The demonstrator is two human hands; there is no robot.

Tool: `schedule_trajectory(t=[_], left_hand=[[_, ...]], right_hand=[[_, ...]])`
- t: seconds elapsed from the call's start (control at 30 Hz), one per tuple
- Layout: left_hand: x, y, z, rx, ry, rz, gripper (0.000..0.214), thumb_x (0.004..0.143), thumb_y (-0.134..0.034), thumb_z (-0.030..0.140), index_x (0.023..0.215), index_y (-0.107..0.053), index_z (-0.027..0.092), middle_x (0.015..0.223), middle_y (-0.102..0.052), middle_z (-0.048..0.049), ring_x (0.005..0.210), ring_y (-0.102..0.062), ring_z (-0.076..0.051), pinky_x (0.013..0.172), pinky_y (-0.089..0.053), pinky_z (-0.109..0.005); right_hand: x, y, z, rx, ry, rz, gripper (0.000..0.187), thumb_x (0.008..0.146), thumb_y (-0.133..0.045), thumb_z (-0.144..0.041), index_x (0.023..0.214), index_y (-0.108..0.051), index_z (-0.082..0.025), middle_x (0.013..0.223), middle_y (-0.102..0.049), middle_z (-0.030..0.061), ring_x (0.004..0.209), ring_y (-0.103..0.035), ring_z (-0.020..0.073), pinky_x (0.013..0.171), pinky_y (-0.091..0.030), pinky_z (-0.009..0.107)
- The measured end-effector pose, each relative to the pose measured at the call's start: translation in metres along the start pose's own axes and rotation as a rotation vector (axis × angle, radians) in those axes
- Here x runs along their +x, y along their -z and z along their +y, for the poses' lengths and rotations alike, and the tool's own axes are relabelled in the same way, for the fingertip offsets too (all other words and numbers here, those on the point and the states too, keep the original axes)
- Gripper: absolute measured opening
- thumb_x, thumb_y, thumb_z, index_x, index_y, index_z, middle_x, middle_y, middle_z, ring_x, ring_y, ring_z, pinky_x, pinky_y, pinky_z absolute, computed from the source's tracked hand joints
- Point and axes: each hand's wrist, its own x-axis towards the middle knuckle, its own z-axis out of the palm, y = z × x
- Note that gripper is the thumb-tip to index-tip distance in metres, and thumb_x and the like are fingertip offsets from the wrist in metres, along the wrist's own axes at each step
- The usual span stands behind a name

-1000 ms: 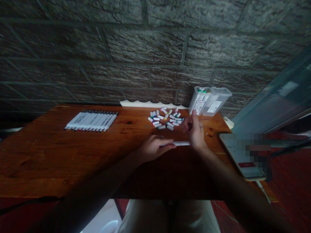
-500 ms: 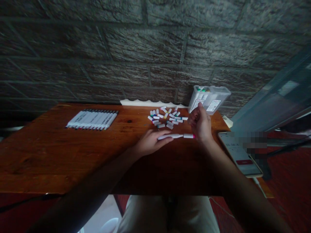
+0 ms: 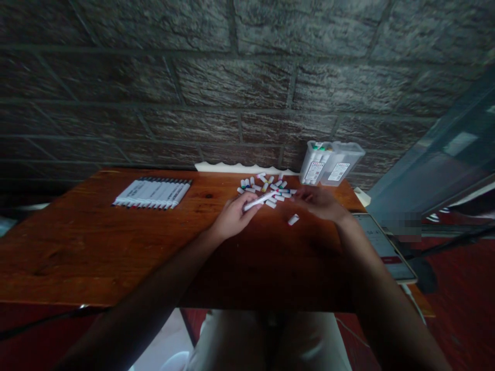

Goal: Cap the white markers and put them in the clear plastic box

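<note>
My left hand (image 3: 232, 216) is closed around a white marker (image 3: 258, 201), whose bare tip end points up and right toward the heap of caps. My right hand (image 3: 317, 202) is at the right edge of this heap, its fingers apart and somewhat blurred, with nothing visible in them. Below its fingertips is a single white cap (image 3: 293, 220), tilted, with a reddish end. The loose marker caps (image 3: 271, 204) are white with coloured ends and lie scattered in front of both hands.
A row of white markers (image 3: 152, 194) lies side by side on the wooden table (image 3: 96, 247). Two clear plastic cases (image 3: 340, 167) stand against the stone wall at the back right, one holding markers. A phone (image 3: 381, 242) with a cable lies by the right edge.
The cap has left my right hand's side and is now apart from it. My right hand has turned leftward toward the heap. My left hand has shifted left, tilting the marker upward.
</note>
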Motion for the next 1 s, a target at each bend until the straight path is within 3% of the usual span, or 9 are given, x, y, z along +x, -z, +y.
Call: schedule_trajectory(t=[0.13, 0.27, 0.37, 0.5, 0.57, 0.73, 1.0], left_hand=[[0.001, 0.003, 0.000, -0.017, 0.030, 0.026, 0.024, 0.092, -0.052, 0.035, 0.108, -0.057, 0.018, 0.096, -0.069, -0.0052, 0.081, -0.065, -0.015, 0.073, -0.049, -0.025], [0.000, 0.001, 0.000, -0.013, 0.044, 0.002, 0.029, 0.095, -0.047, 0.037, 0.112, -0.060, 0.018, 0.099, -0.071, -0.0060, 0.086, -0.067, -0.017, 0.078, -0.050, -0.026], [0.000, 0.000, 0.000, -0.030, 0.027, -0.037, 0.029, 0.096, -0.045, 0.037, 0.108, -0.063, 0.018, 0.098, -0.072, -0.0052, 0.085, -0.067, -0.017, 0.078, -0.050, -0.026], [-0.001, 0.000, 0.002, -0.049, 0.016, -0.056, 0.028, 0.095, -0.047, 0.036, 0.109, -0.063, 0.019, 0.103, -0.071, -0.0045, 0.088, -0.066, -0.016, 0.082, -0.050, -0.025], [-0.001, 0.000, 0.003, -0.056, 0.014, -0.065, 0.027, 0.095, -0.047, 0.036, 0.109, -0.063, 0.019, 0.104, -0.070, -0.0048, 0.090, -0.065, -0.016, 0.083, -0.049, -0.025], [-0.001, 0.000, 0.005, -0.079, -0.011, -0.090, 0.026, 0.096, -0.045, 0.035, 0.110, -0.062, 0.019, 0.102, -0.070, -0.0043, 0.090, -0.065, -0.017, 0.083, -0.049, -0.026], [-0.002, -0.003, 0.002, -0.065, -0.043, -0.044, 0.025, 0.094, -0.050, 0.034, 0.110, -0.063, 0.019, 0.106, -0.070, -0.0051, 0.093, -0.066, -0.017, 0.083, -0.050, -0.026]], right_hand=[[-0.009, 0.002, -0.004, 0.089, -0.001, -0.391, 0.043, 0.059, -0.082, -0.039, 0.098, -0.072, -0.025, 0.087, -0.071, 0.0007, 0.067, -0.059, 0.0137, 0.059, -0.045, 0.026], [-0.010, -0.009, -0.008, 0.042, 0.019, -0.536, 0.027, 0.068, -0.076, -0.035, 0.092, -0.073, -0.022, 0.085, -0.071, 0.0026, 0.072, -0.061, 0.0160, 0.065, -0.047, 0.029], [-0.006, -0.013, -0.005, 0.030, 0.070, -0.467, 0.022, 0.077, -0.068, -0.036, 0.094, -0.073, -0.022, 0.087, -0.071, 0.0035, 0.073, -0.060, 0.0162, 0.066, -0.046, 0.030], [0.000, -0.011, -0.005, 0.176, 0.103, -0.153, 0.032, 0.083, -0.061, -0.039, 0.110, -0.065, -0.021, 0.079, -0.066, 0.0015, 0.063, -0.054, 0.0123, 0.056, -0.043, 0.027], [0.001, -0.009, -0.010, 0.319, 0.095, -0.055, 0.034, 0.082, -0.063, -0.040, 0.110, -0.062, -0.021, 0.075, -0.063, -0.0005, 0.058, -0.051, 0.0103, 0.051, -0.040, 0.025], [0.000, -0.011, -0.025, 0.630, 0.048, 0.027, 0.035, 0.074, -0.075, -0.037, 0.100, -0.057, -0.023, 0.074, -0.063, -0.0022, 0.060, -0.055, 0.0091, 0.046, -0.036, 0.020], [-0.001, -0.025, -0.032, 0.611, 0.079, -0.002, 0.029, 0.067, -0.081, -0.034, 0.084, -0.062, -0.019, 0.077, -0.068, 0.0003, 0.064, -0.058, 0.0106, 0.055, -0.046, 0.023]])
